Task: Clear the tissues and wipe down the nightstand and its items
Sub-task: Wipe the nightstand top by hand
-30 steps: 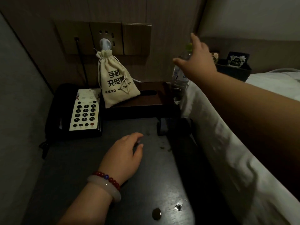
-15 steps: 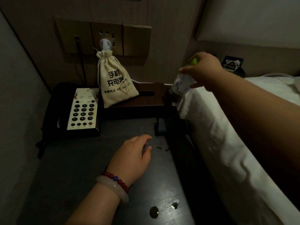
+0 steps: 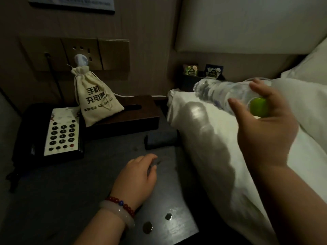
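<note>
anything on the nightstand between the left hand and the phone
Nothing visible: only bare tabletop lies between the left hand and the phone. The cloth bag sits farther back; the right hand holds the bottle over the bed.

The nightstand (image 3: 70, 191) top is dark grey, nearly black. The phone (image 3: 28, 131) is black with a cream keypad panel, black keys and one red key (image 3: 71, 145). The bag (image 3: 98, 101) is beige with black printed characters, and the tissue box (image 3: 131, 119) under it looks dark brown in the dim light. The bottle (image 3: 228, 92) is clear with a lime-green cap (image 3: 259, 106). On the wrist are dark red beads (image 3: 126, 207), one of them blue, and a milky white bangle (image 3: 118, 213). The sheet (image 3: 203, 138) is white
</note>
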